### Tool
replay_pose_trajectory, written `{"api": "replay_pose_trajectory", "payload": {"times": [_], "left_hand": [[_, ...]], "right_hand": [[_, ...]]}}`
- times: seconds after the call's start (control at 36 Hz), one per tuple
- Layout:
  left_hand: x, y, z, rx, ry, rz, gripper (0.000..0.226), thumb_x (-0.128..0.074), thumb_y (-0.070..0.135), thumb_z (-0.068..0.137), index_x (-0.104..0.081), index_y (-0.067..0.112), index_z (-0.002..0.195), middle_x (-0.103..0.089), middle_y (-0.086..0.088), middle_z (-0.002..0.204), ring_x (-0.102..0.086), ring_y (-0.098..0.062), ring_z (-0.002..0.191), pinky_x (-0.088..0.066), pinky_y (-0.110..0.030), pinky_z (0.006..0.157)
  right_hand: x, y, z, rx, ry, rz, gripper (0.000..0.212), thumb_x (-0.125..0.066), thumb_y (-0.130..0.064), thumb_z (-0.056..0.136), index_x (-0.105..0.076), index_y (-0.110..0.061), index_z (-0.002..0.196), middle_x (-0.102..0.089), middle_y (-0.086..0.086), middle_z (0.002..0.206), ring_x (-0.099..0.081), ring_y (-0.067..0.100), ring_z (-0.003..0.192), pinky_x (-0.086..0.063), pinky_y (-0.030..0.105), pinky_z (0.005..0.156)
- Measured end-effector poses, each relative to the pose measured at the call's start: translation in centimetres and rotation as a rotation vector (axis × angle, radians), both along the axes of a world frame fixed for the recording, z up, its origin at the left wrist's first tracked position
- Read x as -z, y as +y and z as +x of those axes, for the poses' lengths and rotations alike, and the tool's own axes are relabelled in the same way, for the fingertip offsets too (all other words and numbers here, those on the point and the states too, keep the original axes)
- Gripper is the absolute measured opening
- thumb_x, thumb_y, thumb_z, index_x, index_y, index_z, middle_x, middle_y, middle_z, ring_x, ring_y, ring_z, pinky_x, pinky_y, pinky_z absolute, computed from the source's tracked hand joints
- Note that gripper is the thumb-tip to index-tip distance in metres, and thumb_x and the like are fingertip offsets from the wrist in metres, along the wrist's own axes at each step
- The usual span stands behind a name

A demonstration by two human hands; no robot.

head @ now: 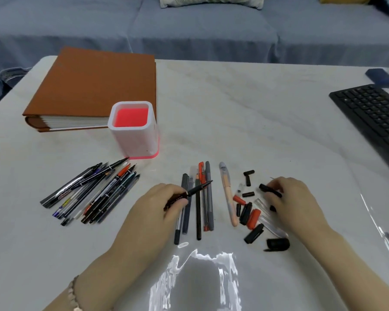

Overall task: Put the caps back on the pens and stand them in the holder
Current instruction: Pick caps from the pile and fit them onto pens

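Note:
My left hand grips an uncapped black pen with its tip pointing up and right. My right hand pinches a black cap at the pile of loose black, red and clear caps. Between my hands lies a row of capped pens, with a peach pen to its right. A heap of uncapped pens lies at the left. The white holder, pink inside, stands behind that heap with nothing in it.
A brown binder lies behind the holder. A black keyboard sits at the right edge, with a dark blue box beyond it. A clear plastic sheet lies at the table's front. A blue sofa runs behind the table.

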State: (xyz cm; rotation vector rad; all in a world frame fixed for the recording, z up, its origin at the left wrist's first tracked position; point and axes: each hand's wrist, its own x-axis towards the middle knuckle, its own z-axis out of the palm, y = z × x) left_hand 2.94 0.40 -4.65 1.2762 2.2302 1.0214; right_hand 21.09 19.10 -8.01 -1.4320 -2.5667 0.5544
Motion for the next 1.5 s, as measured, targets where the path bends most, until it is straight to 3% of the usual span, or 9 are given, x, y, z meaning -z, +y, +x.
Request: {"api": "replay_pose_trajectory", "payload": {"times": [0.14, 0.33, 0.47, 0.61, 0.78, 0.92, 1.22, 1.39, 1.5], "left_hand": [[-0.7, 0.1, 0.9, 0.020, 0.005, 0.061, 0.012, -0.059, 0.019, 0.086, -0.065, 0.029, 0.090, -0.059, 0.017, 0.081, -0.052, 0.003, 0.084, -0.036, -0.003, 0.070], [-0.9, 0.0, 0.9, 0.057, 0.035, 0.081, 0.018, -0.051, 0.034, 0.082, -0.064, 0.032, 0.095, -0.062, 0.017, 0.085, -0.054, 0.002, 0.086, -0.041, -0.011, 0.078], [-0.8, -0.2, 0.9, 0.093, 0.098, 0.103, 0.023, -0.044, 0.042, 0.083, -0.058, 0.034, 0.099, -0.062, 0.017, 0.088, -0.055, 0.002, 0.086, -0.042, -0.015, 0.079], [-1.3, -0.1, 1.4, 0.153, 0.190, 0.113, 0.020, -0.045, 0.035, 0.086, -0.061, 0.027, 0.096, -0.064, 0.013, 0.087, -0.055, -0.001, 0.082, -0.042, -0.016, 0.075], [-1.8, 0.0, 1.7, 0.183, 0.250, 0.131, 0.021, -0.045, 0.028, 0.088, -0.063, 0.019, 0.095, -0.064, 0.007, 0.084, -0.054, -0.008, 0.077, -0.042, -0.020, 0.071], [-2.1, 0.0, 2.1, 0.218, 0.238, 0.146, 0.027, -0.043, 0.026, 0.088, -0.067, 0.013, 0.094, -0.068, 0.003, 0.082, -0.054, -0.008, 0.075, -0.042, -0.019, 0.070], [-1.8, 0.2, 2.1, 0.238, 0.001, 0.117, 0.019, -0.044, 0.033, 0.084, -0.059, 0.025, 0.092, -0.058, 0.009, 0.074, -0.050, 0.004, 0.067, -0.037, -0.007, 0.062], [-1.3, 0.5, 1.9, 0.302, 0.008, -0.175, 0.023, -0.041, 0.021, 0.095, -0.057, 0.034, 0.106, -0.056, 0.014, 0.086, -0.050, -0.001, 0.081, -0.037, -0.013, 0.070], [-0.9, 1.3, 2.1, 0.002, -0.355, -0.116, 0.022, -0.041, 0.010, 0.094, -0.057, 0.026, 0.096, -0.059, 0.006, 0.071, -0.062, -0.003, 0.067, -0.047, -0.015, 0.067]], "right_hand": [[-3.3, -3.0, -1.2, -0.023, 0.483, -0.332, 0.012, -0.059, -0.019, 0.084, -0.062, -0.031, 0.084, -0.066, -0.013, 0.074, -0.060, 0.000, 0.071, -0.042, 0.008, 0.062], [-6.2, -5.5, -2.0, -0.066, 0.723, -0.505, 0.018, -0.059, -0.009, 0.083, -0.067, -0.025, 0.080, -0.065, 0.015, 0.076, -0.056, 0.016, 0.058, -0.045, 0.008, 0.052], [-6.5, -5.8, -2.0, -0.097, 0.710, -0.508, 0.021, -0.059, -0.011, 0.085, -0.065, -0.030, 0.078, -0.066, 0.003, 0.075, -0.057, 0.021, 0.066, -0.044, 0.008, 0.055], [-6.2, -6.2, -2.1, -0.170, 0.623, -0.539, 0.023, -0.060, -0.016, 0.083, -0.064, -0.038, 0.082, -0.065, 0.001, 0.070, -0.057, 0.012, 0.055, -0.046, 0.028, 0.063], [-6.0, -6.5, -2.1, -0.186, 0.645, -0.598, 0.025, -0.062, -0.010, 0.081, -0.068, -0.033, 0.076, -0.065, -0.014, 0.060, -0.051, 0.002, 0.049, -0.042, 0.016, 0.054], [-5.2, -7.0, -2.3, -0.271, 0.674, -0.485, 0.020, -0.057, -0.044, 0.068, -0.065, -0.040, 0.086, -0.064, -0.019, 0.060, -0.053, 0.007, 0.057, -0.040, 0.012, 0.056], [-4.8, -6.6, -2.4, -0.453, 0.626, -0.273, 0.020, -0.053, -0.039, 0.075, -0.063, -0.036, 0.091, -0.061, -0.034, 0.072, -0.058, 0.000, 0.068, -0.039, 0.004, 0.062], [-3.3, -6.4, -2.5, -0.451, 0.421, -0.363, 0.017, -0.062, -0.032, 0.080, -0.060, -0.049, 0.082, -0.060, -0.033, 0.071, -0.054, -0.007, 0.071, -0.038, 0.005, 0.062], [-2.0, -4.8, -2.4, -0.375, 0.222, -0.295, 0.040, -0.056, -0.014, 0.086, -0.049, -0.034, 0.121, -0.060, -0.019, 0.077, -0.052, -0.003, 0.075, -0.037, 0.005, 0.067]]}}
